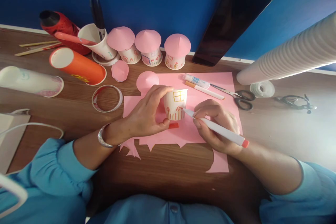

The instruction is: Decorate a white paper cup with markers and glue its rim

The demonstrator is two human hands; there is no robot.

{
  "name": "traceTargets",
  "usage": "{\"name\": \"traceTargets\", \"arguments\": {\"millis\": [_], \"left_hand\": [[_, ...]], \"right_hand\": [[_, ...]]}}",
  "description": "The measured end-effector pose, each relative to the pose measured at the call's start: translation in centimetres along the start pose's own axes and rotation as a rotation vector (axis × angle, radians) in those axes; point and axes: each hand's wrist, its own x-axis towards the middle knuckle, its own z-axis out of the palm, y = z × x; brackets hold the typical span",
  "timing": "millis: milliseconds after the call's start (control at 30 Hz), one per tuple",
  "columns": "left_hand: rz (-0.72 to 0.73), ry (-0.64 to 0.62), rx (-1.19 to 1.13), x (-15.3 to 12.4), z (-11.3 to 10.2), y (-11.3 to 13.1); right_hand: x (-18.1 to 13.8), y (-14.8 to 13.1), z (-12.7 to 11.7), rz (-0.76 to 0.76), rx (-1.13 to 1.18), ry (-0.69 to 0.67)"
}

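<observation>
So the small paper cup (176, 103) is pinched top and bottom by the fingers of the left hand (147, 112), over the pink paper (194, 136), probably so the doodled side is left uncovered. The white marker (223, 131) is gripped pen-style in the right hand's (217, 122) fingers, tip at the cup's wall, likely for fine control. Three pink-roofed cups (148, 42) are lined up along the counter's (168, 161) back edge, presumably so they don't get knocked.
</observation>
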Motion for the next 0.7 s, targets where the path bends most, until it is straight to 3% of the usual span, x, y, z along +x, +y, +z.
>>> {"name": "traceTargets", "arguments": {"millis": [700], "left_hand": [[-0.006, -0.003, 0.025, 0.09, 0.00, 0.02]], "right_hand": [[-0.13, -0.12, 0.28, -0.005, 0.024, 0.018]]}}
